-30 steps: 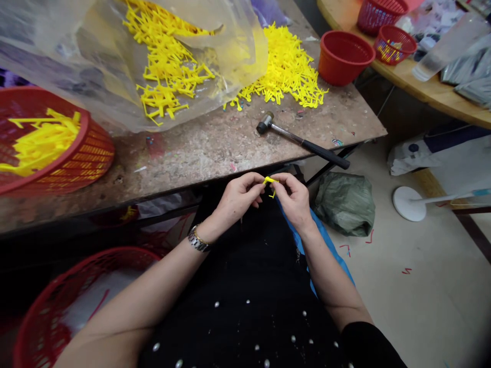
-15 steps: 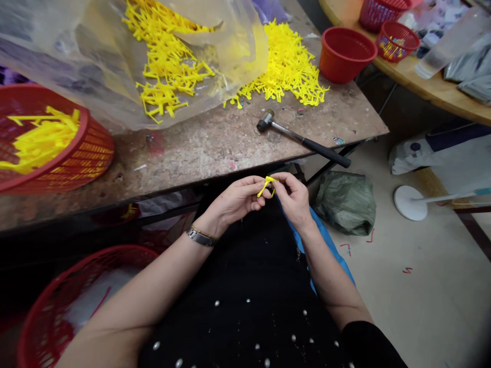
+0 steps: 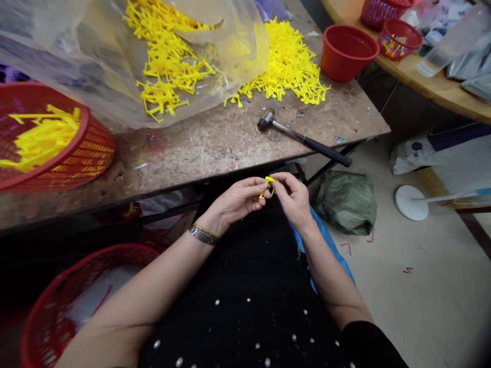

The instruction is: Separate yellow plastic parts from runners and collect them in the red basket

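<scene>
Between the fingertips of both hands, just off the table's front edge and above my lap, is a small yellow plastic piece [image 3: 270, 180] with thin bent arms. My left hand [image 3: 245, 198] pinches it from one side, thumb and fingers closed. From the other side my right hand [image 3: 292, 197] grips it, the index finger and thumb closed on its upper end. Part of the piece is hidden behind the fingers. On the table lie a loose heap of similar yellow pieces [image 3: 293, 66] and more of them [image 3: 164, 66] on a clear plastic bag [image 3: 111, 110].
A black-handled hammer [image 3: 307, 139] lies along the table's front edge [image 3: 207, 158]. Red baskets stand at the left, one on the table [image 3: 95, 153] and one below [image 3: 42, 317]. A red bowl [image 3: 347, 56] sits at the back right corner. A dark green bag [image 3: 345, 202] rests on the floor.
The yellow piece has turned slightly between my fingertips, its arms now forming a more closed outline. Both hands stay in nearly the same place.
</scene>
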Tool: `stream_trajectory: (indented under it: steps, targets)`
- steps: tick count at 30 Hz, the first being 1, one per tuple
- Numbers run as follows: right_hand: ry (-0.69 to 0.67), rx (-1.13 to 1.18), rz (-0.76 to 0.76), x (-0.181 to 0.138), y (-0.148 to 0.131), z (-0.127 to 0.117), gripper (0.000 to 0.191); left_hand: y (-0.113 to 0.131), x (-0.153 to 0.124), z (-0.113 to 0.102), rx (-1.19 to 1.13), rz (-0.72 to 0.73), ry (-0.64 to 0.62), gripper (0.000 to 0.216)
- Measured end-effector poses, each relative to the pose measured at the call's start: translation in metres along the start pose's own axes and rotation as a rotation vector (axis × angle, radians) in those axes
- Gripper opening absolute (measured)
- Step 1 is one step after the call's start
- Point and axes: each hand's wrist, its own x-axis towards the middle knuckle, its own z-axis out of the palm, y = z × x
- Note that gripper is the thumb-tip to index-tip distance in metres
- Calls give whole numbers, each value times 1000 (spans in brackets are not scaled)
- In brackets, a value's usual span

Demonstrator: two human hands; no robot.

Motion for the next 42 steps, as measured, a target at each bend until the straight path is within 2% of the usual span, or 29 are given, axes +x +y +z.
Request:
stream_trajectory:
  steps: [15, 36, 42]
  targets:
    - [12, 21, 61, -2, -3, -3, 18, 0, -5, 9, 185, 240, 126, 27]
    - [12, 26, 94, -8, 2, -3, 18, -3, -8, 12, 316, 294, 133, 26]
    - [15, -9, 81, -9, 4, -3, 18, -5, -7, 14, 486, 359, 191, 17]
